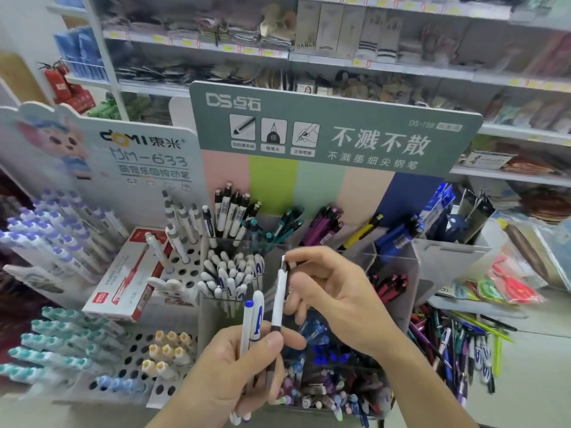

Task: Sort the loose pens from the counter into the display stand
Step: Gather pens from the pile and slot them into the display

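Observation:
My left hand grips a small bunch of pens: two white pens with blue caps and a white pen with a dark grip. My right hand pinches the top end of that white pen between thumb and fingers. Both hands hover in front of the clear display stand, whose compartments hold white-capped pens, teal pens, purple pens and blue pens. A heap of loose pens lies on the counter at the right.
A green sign board rises behind the stand. A white holed rack and a red-white pen box sit to the left, with rows of purple and teal pens further left. Packaged scissors lie at the right. Shelves fill the background.

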`<state>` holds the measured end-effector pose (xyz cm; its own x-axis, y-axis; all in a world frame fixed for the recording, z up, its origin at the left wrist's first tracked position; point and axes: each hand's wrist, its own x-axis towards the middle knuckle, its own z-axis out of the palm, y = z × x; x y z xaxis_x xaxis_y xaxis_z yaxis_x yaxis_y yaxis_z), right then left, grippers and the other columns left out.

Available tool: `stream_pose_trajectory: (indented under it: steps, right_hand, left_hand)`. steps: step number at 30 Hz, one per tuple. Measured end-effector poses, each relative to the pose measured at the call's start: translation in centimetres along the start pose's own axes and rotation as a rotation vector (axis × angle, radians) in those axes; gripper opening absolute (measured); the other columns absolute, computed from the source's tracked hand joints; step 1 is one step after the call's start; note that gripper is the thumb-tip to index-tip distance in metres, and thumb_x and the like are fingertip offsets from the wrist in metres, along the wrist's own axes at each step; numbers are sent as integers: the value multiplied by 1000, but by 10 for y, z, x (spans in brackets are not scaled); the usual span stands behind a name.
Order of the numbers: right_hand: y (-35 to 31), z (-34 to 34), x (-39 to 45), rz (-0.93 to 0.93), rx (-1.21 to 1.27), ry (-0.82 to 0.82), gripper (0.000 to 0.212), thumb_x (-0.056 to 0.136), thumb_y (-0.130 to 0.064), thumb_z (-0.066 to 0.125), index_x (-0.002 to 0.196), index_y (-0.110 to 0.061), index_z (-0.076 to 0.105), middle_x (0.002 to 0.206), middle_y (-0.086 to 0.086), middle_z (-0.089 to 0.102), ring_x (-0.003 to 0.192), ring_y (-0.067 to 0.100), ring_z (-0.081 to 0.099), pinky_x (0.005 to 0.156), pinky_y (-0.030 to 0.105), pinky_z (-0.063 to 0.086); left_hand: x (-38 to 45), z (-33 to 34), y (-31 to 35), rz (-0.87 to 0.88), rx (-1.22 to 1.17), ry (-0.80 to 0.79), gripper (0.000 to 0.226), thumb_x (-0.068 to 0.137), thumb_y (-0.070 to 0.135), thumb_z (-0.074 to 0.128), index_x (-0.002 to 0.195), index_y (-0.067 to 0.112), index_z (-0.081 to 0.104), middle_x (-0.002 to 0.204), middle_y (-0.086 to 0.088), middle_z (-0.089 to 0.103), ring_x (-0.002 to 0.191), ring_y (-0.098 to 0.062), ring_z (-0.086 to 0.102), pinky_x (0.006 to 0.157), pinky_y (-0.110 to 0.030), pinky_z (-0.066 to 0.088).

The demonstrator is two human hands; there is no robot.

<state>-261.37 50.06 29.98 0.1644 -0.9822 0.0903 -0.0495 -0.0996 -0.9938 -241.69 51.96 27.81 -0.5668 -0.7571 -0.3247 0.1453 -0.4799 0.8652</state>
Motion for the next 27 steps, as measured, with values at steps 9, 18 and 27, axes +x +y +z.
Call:
stream_pose_trajectory:
  steps: [9,18,27]
  right_hand:
    - [-40,3,47,-411,-96,470,23,90,-6,75,108,-14,64,84,3,72,71,24,72,68,33,60]
    - [-3,37,115,-671,-712,364,15,86,-16,81,97,-7,76,88,2,72,83,20,65,74,40,56]
    - [-21,37,40,-327,-541,189,12,96,-25,69,104,-18,73,88,-5,67,77,12,62,70,19,48]
  left_hand:
    - [-6,-4,1,21,-395,168,66,53,-5,71,119,-7,58,71,-23,53,40,-24,42,31,-22,29]
    - [-13,-2,7,136,-541,206,105,22,14,103,114,-8,57,97,-40,66,69,-44,71,55,-46,61]
    - [-16,-3,9,99,-378,77,54,74,45,82,104,2,70,72,-25,60,27,-20,46,30,-17,34]
